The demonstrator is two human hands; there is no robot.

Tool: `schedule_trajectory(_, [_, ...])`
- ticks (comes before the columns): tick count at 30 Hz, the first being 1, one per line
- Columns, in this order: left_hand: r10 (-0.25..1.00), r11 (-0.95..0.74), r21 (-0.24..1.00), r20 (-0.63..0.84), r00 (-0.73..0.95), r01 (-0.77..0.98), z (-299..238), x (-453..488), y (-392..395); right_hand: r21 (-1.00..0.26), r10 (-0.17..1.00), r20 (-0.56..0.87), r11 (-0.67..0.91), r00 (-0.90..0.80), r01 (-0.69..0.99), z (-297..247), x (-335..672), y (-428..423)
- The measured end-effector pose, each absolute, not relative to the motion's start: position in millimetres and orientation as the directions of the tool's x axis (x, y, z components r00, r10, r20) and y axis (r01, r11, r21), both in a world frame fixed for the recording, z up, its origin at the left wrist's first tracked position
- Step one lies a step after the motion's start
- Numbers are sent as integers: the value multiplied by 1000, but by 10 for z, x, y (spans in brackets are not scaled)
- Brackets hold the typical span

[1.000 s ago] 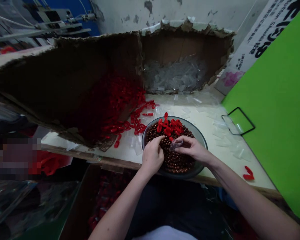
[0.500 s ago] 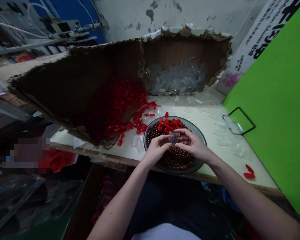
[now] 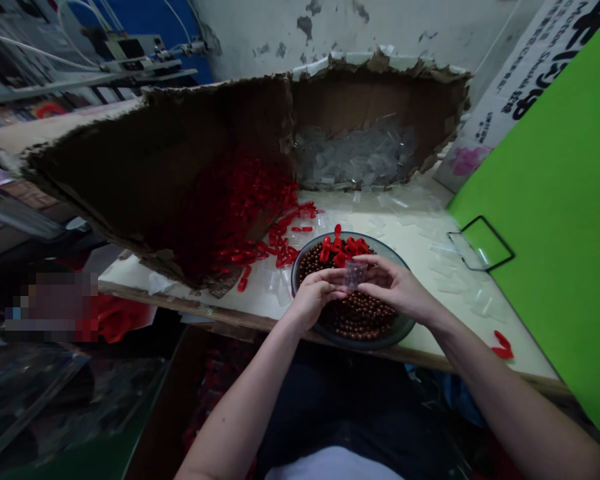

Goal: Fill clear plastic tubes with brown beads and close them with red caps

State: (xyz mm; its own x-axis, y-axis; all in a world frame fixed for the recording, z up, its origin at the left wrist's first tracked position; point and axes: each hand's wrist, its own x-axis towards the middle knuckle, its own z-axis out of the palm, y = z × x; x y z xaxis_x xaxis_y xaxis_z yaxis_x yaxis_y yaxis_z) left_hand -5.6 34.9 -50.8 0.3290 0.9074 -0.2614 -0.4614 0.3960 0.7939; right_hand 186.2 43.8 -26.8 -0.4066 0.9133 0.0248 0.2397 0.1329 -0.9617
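Observation:
A round metal bowl (image 3: 404,325) at the table's near edge is full of small brown beads (image 3: 363,315), with a heap of red clips (image 3: 343,247) at its far side. Above the bowl both hands meet on a small clear plastic bag (image 3: 355,272). My right hand (image 3: 397,287) pinches the bag from the right. The fingers of my left hand (image 3: 316,295) are curled together against the bag's left side; what they hold is hidden.
A torn cardboard box (image 3: 190,160) lies open on the table, spilling red clips (image 3: 260,213) on the left and holding clear bags (image 3: 355,157) on the right. A green board (image 3: 555,200) stands at the right. Loose clear bags (image 3: 445,267) and two red clips (image 3: 501,347) lie on the tabletop.
My left hand came up out of the beads to meet the bag. Both hands and the bag have risen slightly above the bowl.

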Motion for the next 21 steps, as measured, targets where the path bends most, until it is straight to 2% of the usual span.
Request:
schedule_trajectory(6, [919, 358, 812, -221, 325, -462, -535, -56, 346, -958, 893, -4, 125, -449, 257, -322, 1822, 444])
schedule_trajectory(11, [941, 273, 894, -170, 293, -356, -531, -50, 320, -968, 867, -24, 103, -498, 227, -324, 1813, 434])
schedule_trajectory(14, [949, 269, 890, -178, 262, -368, -533, -38, 321, -953, 886, -66, 81, -460, 293, -395, 1935, 470])
schedule_trajectory(16, [948, 277, 879, -186, 257, -388, -547, -36, 333, -880, 894, -95, 129, -437, 456, -484, 2026, 500])
schedule_trajectory(18, [946, 283, 876, -187, 266, -391, -566, -41, 348, -727, 874, -135, 233, -467, 646, -575, 2071, 520])
schedule_trajectory(21, [940, 291, 870, -181, 290, -399, -585, -56, 362, -525, 827, -195, 366, -527, 769, -659, 2020, 522])
